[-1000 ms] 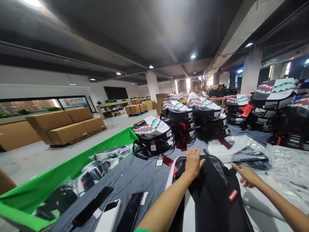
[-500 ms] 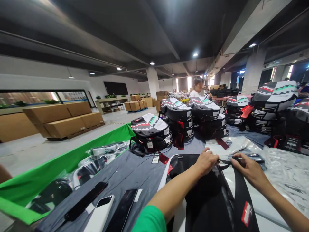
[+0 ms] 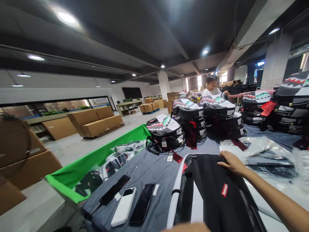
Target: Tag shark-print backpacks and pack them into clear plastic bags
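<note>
A black backpack with a white side edge and a small red label lies flat on the grey cloth. My right hand rests at its top end, fingers closed over the edge. Only a patch of skin, probably my left forearm, shows at the bottom edge, and my left hand is out of sight. Beside the bag lie a white power bank and a black phone. A clear bag with black straps lies to the right of my right hand.
Stacks of black backpacks with shark-mouth prints stand beyond the bag. A green-lined bin of bagged items runs along the left. A seated person is behind the stacks. Cardboard boxes stand on the floor at left.
My right hand has let go of the black strap and lies on the bag's top. My left hand has dropped out of view. The whole scene has shifted right in the picture.
</note>
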Demonstrator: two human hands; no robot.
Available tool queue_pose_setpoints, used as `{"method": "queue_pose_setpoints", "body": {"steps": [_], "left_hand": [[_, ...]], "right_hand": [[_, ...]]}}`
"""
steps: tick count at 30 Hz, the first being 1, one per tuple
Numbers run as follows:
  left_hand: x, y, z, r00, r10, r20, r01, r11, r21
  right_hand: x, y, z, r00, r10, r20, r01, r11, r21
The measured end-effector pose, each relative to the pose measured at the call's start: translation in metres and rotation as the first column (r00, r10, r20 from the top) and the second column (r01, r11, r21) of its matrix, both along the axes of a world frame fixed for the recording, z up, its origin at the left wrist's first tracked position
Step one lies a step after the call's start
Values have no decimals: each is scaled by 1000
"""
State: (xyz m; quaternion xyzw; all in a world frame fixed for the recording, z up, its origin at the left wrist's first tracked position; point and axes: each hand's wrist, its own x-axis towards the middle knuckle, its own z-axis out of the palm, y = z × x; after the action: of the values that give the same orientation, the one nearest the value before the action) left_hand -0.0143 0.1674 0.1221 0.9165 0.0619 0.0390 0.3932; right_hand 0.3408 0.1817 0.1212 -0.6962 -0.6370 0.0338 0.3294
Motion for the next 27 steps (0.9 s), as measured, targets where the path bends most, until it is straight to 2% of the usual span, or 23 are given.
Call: {"method": "queue_pose_setpoints", "body": {"steps": [2,3,4,5,6,7,8,10,12,16,19,21,24,27], "left_hand": [[13,44,22,993,95,64,-97,995,28],[25,68,29,954,257,156,-272,959,80],[38,91,33,881,407,239,-447,882,147],[53,112,34,817,511,267,-567,797,208],[68,130,31,773,586,243,-633,737,238],[81,144,25,765,606,218,-644,719,262],[92,153,18,778,593,207,-628,728,277],[104,159,0,825,524,212,-565,774,285],[101,154,-15,845,467,261,-531,793,299],[63,133,-40,858,388,338,-501,777,381],[30,119,-61,884,335,326,-451,796,403],[18,114,-73,895,323,307,-427,816,389],[23,120,-86,913,348,212,-405,831,382],[49,139,-93,911,402,91,-403,824,398]], "right_hand": [[-1,9,-17,998,-58,12,58,998,3],[-2,12,-24,997,-80,19,80,997,11],[-3,15,-31,995,-93,28,92,995,23],[-5,16,-36,995,-93,41,91,995,40],[-7,17,-39,995,-83,55,80,995,61],[-9,17,-42,995,-68,71,62,994,87],[-11,17,-44,995,-51,88,41,992,116],[-15,13,-49,992,-23,124,0,984,180],[-21,8,-56,988,-12,156,-25,971,239],[-37,-10,-79,981,-12,196,-49,952,301],[-50,-28,-94,974,28,223,-94,952,291],[-56,-39,-99,957,65,282,-147,948,282],[-60,-46,-97,935,111,338,-177,970,169],[-57,-36,-91,942,146,302,-151,989,-7]]}}
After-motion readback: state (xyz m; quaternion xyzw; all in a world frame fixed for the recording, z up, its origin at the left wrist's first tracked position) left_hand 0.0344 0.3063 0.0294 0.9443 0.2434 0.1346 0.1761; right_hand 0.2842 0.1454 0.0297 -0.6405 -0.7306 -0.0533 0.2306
